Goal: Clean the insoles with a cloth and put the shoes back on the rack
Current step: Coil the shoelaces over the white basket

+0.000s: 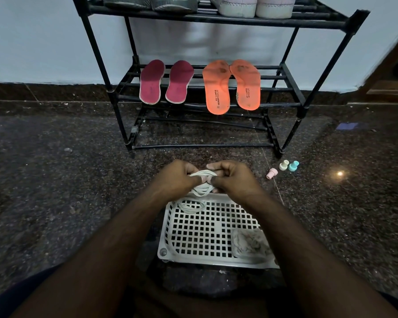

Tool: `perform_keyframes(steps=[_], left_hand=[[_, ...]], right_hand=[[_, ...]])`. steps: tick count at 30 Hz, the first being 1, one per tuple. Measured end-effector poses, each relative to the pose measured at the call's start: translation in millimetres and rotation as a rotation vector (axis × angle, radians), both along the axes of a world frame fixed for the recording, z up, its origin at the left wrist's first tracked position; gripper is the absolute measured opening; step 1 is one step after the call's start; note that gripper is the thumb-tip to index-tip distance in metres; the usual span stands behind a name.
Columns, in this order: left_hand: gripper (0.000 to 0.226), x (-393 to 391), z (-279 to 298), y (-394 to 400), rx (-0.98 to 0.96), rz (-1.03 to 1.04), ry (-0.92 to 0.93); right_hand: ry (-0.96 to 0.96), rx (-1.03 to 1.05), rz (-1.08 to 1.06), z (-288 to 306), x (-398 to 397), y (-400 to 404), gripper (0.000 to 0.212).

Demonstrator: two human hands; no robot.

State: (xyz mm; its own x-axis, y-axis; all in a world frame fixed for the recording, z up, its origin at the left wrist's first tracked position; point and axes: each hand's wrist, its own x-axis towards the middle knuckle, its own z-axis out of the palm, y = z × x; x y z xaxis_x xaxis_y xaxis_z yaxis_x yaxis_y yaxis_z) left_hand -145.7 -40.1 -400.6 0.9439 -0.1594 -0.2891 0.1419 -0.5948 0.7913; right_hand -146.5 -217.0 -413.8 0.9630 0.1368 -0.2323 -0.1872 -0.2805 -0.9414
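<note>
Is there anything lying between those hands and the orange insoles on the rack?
Nothing visible: bare floor separates the hands from the orange insoles on the rack. But both hands, left and right, hold a coiled white shoelace.

Floor (55, 180) between white basket (168, 226) and rack (216, 145): open. Three small stoppers (283, 168) obstruct right side. Middle shelf (274, 88) occupied by maroon insoles (166, 82) and orange insoles (231, 84); ends free.
</note>
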Motion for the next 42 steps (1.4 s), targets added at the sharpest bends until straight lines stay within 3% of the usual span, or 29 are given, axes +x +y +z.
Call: perform_keyframes(steps=[7,15,20,26,36,42], left_hand=[[0.014,4.0,-7.3,2.5,0.059,0.103,-0.055],[0.016,4.2,-9.9,1.7,0.098,0.083,-0.034],[0.019,3.2,-10.0,0.6,0.093,0.071,-0.043],[0.016,2.7,-9.0,-0.3,0.003,0.064,0.001],[0.004,-0.1,-4.3,-2.3,-0.131,0.084,0.062],[0.006,-0.1,-2.6,-3.3,-0.169,0.150,0.108]], right_hand=[[0.208,0.155,-0.054,9.2,5.3,-14.1,0.040],[0.036,0.144,-0.168,14.0,8.0,-20.5,0.026],[0.000,0.151,-0.075,15.7,5.9,-15.3,0.032],[-0.123,0.060,-0.042,8.7,2.2,-7.8,0.026],[0.048,0.207,-0.113,7.5,-4.0,1.4,0.021],[0.020,0.181,-0.101,6.2,-3.1,0.7,0.014]])
